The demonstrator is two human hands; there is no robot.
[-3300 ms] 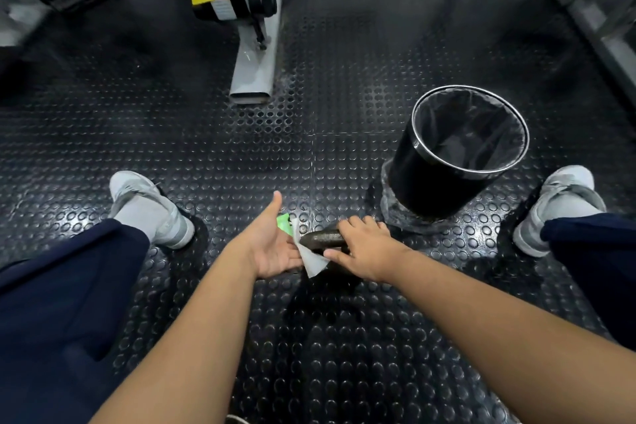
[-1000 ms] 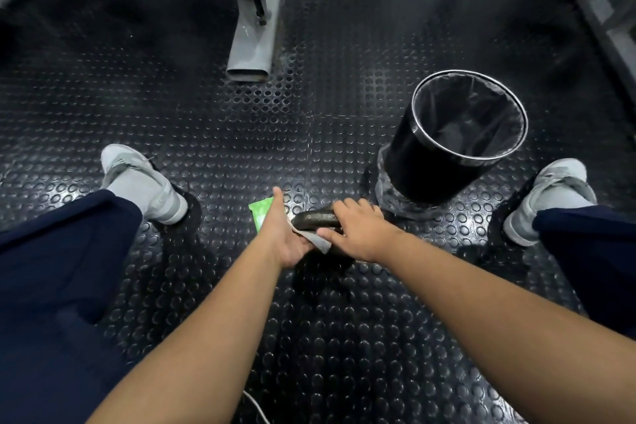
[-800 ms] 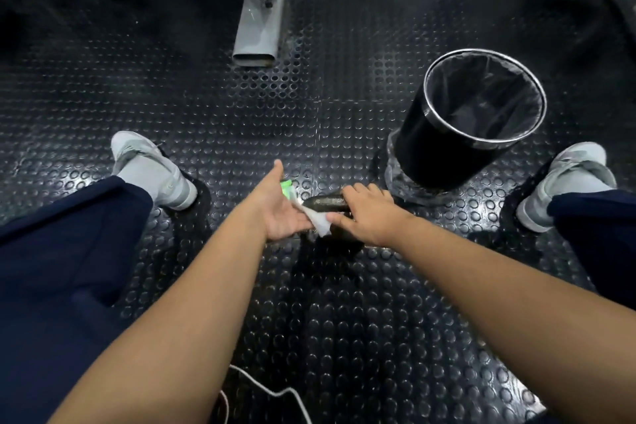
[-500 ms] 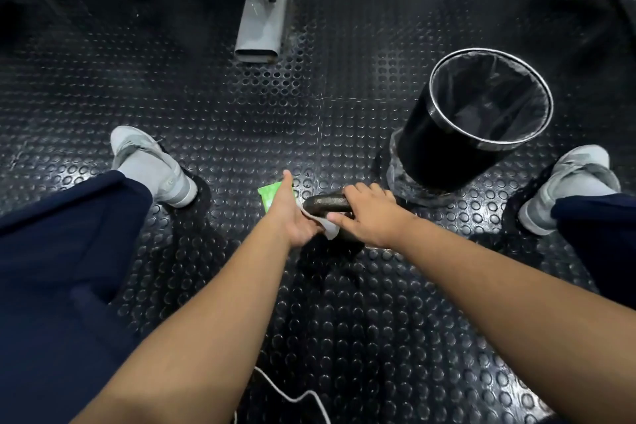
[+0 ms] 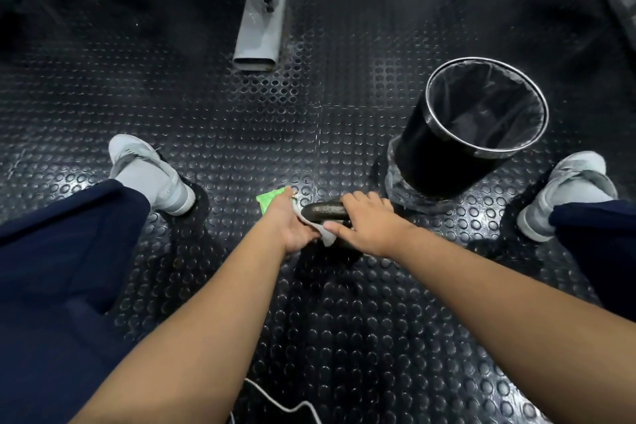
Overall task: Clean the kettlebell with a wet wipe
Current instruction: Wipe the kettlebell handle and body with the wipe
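Wiping underway, not finished, by my reading: the bin (image 5: pixel 447 162) on the studded floor (image 5: pixel 344 337) looks empty, the wipe not discarded. Kettlebell (image 5: pixel 325 211) sits on the floor between the feet, body mostly hidden. Right hand (image 5: pixel 370 224) is closed over its handle, steadying. Left hand (image 5: pixel 290 222) pinches the wet wipe (image 5: pixel 325 234) against the handle's left end; green packet (image 5: pixel 270 198) just behind.

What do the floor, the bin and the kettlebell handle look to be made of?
Floor: likely black rubber, with raised round studs and a slight sheen. Bin: glossy black body with a bright metal-looking rim, lined with a thin plastic bag. Kettlebell handle: dark, dull, probably cast iron.
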